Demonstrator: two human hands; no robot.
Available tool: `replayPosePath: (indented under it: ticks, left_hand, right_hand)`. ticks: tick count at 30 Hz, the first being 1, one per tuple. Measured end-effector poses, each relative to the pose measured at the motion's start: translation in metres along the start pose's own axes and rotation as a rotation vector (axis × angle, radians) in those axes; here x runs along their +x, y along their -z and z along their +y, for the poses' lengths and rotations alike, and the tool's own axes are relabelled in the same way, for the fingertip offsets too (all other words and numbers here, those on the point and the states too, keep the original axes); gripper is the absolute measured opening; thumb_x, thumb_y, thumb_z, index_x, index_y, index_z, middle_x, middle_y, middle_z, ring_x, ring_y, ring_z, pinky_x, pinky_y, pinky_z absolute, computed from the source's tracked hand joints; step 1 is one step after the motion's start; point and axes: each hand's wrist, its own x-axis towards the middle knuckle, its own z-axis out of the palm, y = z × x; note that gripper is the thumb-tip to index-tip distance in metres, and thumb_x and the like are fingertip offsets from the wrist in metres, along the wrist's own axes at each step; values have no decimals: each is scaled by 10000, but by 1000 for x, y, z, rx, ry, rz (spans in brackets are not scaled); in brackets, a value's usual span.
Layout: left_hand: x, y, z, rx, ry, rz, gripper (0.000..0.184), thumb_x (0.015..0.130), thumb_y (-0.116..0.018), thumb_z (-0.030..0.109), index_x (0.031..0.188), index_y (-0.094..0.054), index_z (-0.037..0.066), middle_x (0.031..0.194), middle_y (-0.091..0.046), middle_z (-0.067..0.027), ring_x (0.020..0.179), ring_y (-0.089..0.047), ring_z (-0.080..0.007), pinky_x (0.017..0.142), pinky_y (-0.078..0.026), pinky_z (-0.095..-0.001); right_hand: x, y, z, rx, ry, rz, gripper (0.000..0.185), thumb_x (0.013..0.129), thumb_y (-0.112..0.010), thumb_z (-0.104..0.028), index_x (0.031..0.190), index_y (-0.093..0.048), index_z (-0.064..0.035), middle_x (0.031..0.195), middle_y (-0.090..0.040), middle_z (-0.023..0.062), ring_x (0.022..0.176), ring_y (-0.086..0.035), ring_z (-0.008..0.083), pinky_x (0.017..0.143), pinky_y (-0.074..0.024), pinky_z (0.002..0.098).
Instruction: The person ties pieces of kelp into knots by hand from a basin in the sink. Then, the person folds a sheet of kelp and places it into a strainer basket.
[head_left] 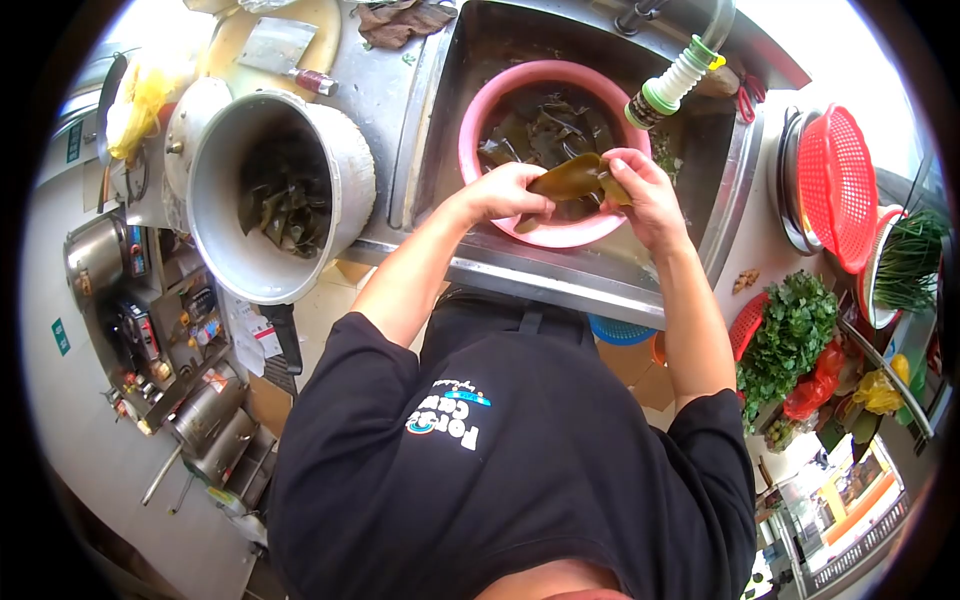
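A strip of olive-green leafy seaweed point(567, 181) is stretched between my two hands over a pink basin point(478, 110). My left hand point(508, 193) pinches its left end, fingers closed. At the other end, my right hand point(643, 190) grips it between thumb and fingers. Dark pieces of the same kind point(550, 128) lie in the basin, which sits in a metal sink point(450, 90). To the left, a large metal pot point(350, 150) holds more dark pieces point(292, 208).
A cleaver point(277, 45) lies on a round board point(325, 40) at upper left. A faucet hose with a green-and-white nozzle point(668, 85) hangs over the sink's right side. Red baskets point(838, 185) and leafy greens point(790, 330) are at the right.
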Motion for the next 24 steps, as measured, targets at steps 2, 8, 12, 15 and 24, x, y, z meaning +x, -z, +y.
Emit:
replayPosePath:
  ticks: [2, 8, 12, 15, 24]
  left_hand:
    - [0, -3, -2, -174, -20, 76, 172, 904, -598, 64, 1066, -613, 9, 848, -640, -42, 704, -622, -119, 598, -499, -251]
    - [-8, -24, 17, 32, 40, 132, 207, 928, -530, 122, 1076, -601, -4, 883, -634, -71, 728, -647, -163, 671, -521, -292]
    - [-11, -13, 30, 580, 34, 125, 305, 830, -604, 175, 1043, -607, -42, 892, -664, -153, 799, -634, -255, 739, -513, -387]
    - [-15, -5, 12, 514, -267, 106, 281, 825, -657, 183, 973, -607, -50, 809, -660, -129, 729, -629, -212, 673, -501, -368]
    - [-44, 18, 13, -160, 73, 91, 251, 858, -705, 124, 1048, -576, 23, 823, -635, -39, 609, -596, -102, 614, -487, -233]
  right_hand:
    - [-3, 4, 9, 562, -1, -66, 257, 965, -541, -104, 1210, -554, -31, 892, -622, 74, 704, -611, 149, 676, -567, 336]
    - [8, -32, 35, 73, 334, -182, 717, 798, -521, 83, 1474, -309, -29, 1497, -361, 172, 1414, -316, 300, 1143, -291, 442]
    - [14, -41, 26, -836, 534, -222, 809, 724, -569, 68, 1477, -321, -93, 1338, -527, 189, 1372, -359, 351, 1163, -208, 446]
    - [24, -36, 24, -915, 411, -292, 670, 770, -612, -37, 1412, -425, -85, 1053, -623, 162, 1083, -544, 333, 1018, -357, 455]
    - [15, -4, 35, -304, 54, -116, 205, 876, -516, -25, 1064, -596, -28, 909, -641, 93, 770, -622, 148, 713, -495, 281]
